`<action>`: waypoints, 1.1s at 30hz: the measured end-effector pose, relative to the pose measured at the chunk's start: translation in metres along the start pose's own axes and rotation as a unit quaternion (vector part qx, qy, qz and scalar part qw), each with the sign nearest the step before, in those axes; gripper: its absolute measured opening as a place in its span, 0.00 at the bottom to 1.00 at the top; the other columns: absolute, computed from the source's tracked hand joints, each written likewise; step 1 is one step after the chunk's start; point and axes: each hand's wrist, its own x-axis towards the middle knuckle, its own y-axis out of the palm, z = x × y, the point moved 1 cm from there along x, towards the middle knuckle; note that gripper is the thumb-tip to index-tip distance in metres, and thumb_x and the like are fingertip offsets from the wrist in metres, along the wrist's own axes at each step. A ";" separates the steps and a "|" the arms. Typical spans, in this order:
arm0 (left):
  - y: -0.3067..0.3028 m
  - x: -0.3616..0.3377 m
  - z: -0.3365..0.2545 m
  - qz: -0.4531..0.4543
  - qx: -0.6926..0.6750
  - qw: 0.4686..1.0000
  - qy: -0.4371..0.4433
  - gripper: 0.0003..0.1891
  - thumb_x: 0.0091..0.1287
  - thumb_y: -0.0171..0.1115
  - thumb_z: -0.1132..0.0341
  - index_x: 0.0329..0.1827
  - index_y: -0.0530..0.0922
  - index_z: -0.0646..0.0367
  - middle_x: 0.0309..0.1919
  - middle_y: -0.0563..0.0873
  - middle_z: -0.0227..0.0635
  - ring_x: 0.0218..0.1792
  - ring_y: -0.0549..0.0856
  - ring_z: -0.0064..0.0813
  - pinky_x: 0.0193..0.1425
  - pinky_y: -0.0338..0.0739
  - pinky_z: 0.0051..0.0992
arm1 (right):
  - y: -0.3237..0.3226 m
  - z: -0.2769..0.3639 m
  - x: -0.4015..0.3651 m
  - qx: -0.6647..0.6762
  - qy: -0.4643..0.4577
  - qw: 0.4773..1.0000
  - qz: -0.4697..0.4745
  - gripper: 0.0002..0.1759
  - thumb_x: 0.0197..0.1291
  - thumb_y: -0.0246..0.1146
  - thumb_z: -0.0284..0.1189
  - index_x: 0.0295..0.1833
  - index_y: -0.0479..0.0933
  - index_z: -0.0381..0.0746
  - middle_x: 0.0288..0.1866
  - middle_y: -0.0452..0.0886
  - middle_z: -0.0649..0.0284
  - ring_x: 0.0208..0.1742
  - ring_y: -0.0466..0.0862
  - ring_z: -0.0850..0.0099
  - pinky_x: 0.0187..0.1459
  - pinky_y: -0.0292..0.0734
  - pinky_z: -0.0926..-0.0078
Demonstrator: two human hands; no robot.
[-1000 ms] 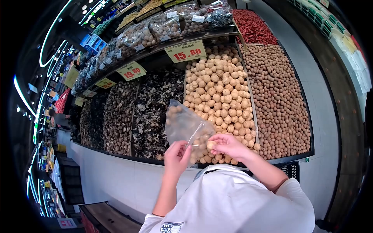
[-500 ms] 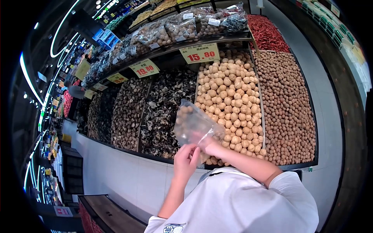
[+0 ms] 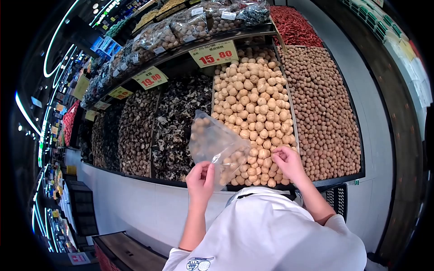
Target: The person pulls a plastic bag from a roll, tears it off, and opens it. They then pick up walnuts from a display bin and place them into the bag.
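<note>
My left hand (image 3: 200, 179) pinches the edge of a clear plastic bag (image 3: 216, 143). The bag spreads over the border between the black dried fungus (image 3: 174, 122) and the pale walnuts (image 3: 255, 97). Round brown shapes show through the plastic; whether they lie inside or behind it is partly unclear. Apart from the bag, on its right, my right hand (image 3: 288, 163) is over the near part of the walnuts, thumb and fingers drawn close together. Whatever lies between its fingertips is too small to make out.
Right of the walnuts lie smaller brown nuts (image 3: 318, 108), with red dried chillies (image 3: 296, 28) behind. A shelf of bagged goods (image 3: 190, 28) with price signs (image 3: 213, 53) overhangs the bins' back. Dried mushrooms (image 3: 138, 131) are further left. A brown-topped stand (image 3: 129, 253) is at lower left.
My right hand has come away from the bag and moved right, over the walnuts. My left hand still grips the bag. The whole view has shifted slightly.
</note>
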 end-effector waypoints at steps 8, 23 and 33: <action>-0.003 0.000 0.001 0.009 -0.009 1.000 0.000 0.04 0.71 0.67 0.74 0.41 0.83 0.68 0.28 0.84 0.29 0.25 0.78 0.11 0.28 0.72 0.15 | -0.010 -0.010 -0.001 -0.251 -0.162 0.953 0.037 0.17 0.54 0.70 0.25 0.51 0.82 0.36 0.50 0.82 0.55 0.50 0.84 0.53 0.50 0.82 0.61; -0.005 0.000 -0.003 0.008 -0.021 1.000 0.003 0.04 0.72 0.66 0.74 0.40 0.83 0.67 0.26 0.83 0.23 0.25 0.74 0.08 0.28 0.68 0.12 | 0.001 -0.012 0.008 -0.421 -0.149 0.891 0.082 0.16 0.52 0.65 0.20 0.48 0.83 0.40 0.43 0.79 0.56 0.47 0.84 0.54 0.46 0.82 0.57; -0.004 0.005 -0.001 0.017 -0.009 1.000 0.018 0.04 0.71 0.66 0.75 0.40 0.83 0.67 0.25 0.82 0.23 0.24 0.74 0.09 0.27 0.67 0.13 | -0.028 0.006 0.016 -0.111 -0.038 0.993 0.018 0.17 0.58 0.64 0.19 0.54 0.78 0.36 0.52 0.81 0.58 0.44 0.87 0.67 0.43 0.83 0.71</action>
